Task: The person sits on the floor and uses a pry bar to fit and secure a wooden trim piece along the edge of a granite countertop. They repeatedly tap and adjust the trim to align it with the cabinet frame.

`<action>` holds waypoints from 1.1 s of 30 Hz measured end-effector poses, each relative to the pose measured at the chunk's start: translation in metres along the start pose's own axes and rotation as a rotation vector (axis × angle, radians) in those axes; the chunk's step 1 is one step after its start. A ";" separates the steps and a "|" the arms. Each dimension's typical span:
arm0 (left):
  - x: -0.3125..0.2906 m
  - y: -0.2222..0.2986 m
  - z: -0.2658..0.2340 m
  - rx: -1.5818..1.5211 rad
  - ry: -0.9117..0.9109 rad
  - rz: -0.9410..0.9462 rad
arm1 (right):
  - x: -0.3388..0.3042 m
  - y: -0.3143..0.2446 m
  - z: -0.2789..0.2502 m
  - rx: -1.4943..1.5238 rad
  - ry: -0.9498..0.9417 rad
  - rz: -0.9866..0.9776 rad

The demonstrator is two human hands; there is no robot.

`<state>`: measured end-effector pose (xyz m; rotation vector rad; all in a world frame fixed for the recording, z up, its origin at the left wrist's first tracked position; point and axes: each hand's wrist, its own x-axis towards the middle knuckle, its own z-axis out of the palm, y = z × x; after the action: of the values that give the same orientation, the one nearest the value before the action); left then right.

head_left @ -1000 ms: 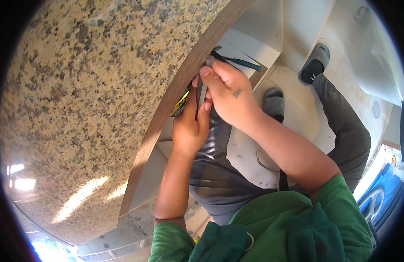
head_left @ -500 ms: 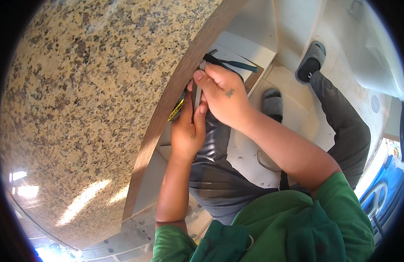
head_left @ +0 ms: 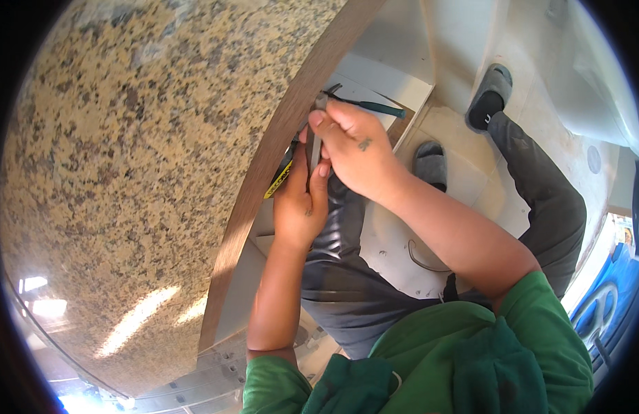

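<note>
Close together beside the counter's wooden edge, both of my hands are on a narrow grey metal strip (head_left: 315, 150). My left hand (head_left: 298, 207) is closed around its lower part, with the thumb along the near side. Higher up, my right hand (head_left: 364, 148) pinches the strip between thumb and fingers near its top end. The strip's exact kind cannot be made out, and the fingers cover part of it. A yellow and black labelled thing (head_left: 279, 178) shows just left of my left hand, partly hidden by it.
A speckled granite countertop (head_left: 153, 152) with a wooden edge (head_left: 257, 165) fills the left side. Beyond my right hand, a hammer-like tool with a green handle (head_left: 381, 108) lies on a white cabinet panel. Grey slippers (head_left: 430, 165) are on the tiled floor, and a blue object (head_left: 606, 290) stands far right.
The view has shifted slightly. More of the metal strip and of the tool's head now shows above my right hand. Both hands keep their hold.
</note>
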<state>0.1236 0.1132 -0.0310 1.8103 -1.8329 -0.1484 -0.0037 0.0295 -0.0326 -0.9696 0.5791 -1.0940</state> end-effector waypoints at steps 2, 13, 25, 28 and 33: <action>-0.001 0.001 0.002 -0.070 0.001 -0.007 | 0.000 0.001 -0.003 -0.106 -0.023 -0.064; 0.004 0.007 -0.003 -0.041 -0.029 -0.019 | 0.002 -0.004 -0.002 0.023 -0.009 0.025; 0.000 0.006 -0.001 -0.057 -0.011 -0.006 | 0.001 0.002 -0.002 0.032 -0.009 -0.019; -0.001 0.006 -0.003 -0.031 -0.020 -0.029 | 0.001 0.000 0.000 -0.043 -0.003 -0.079; 0.000 0.005 -0.003 -0.064 -0.021 -0.039 | 0.003 0.003 0.000 -0.047 -0.007 -0.073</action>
<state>0.1203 0.1144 -0.0257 1.8070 -1.7881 -0.2391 -0.0011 0.0277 -0.0351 -1.0417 0.5694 -1.1463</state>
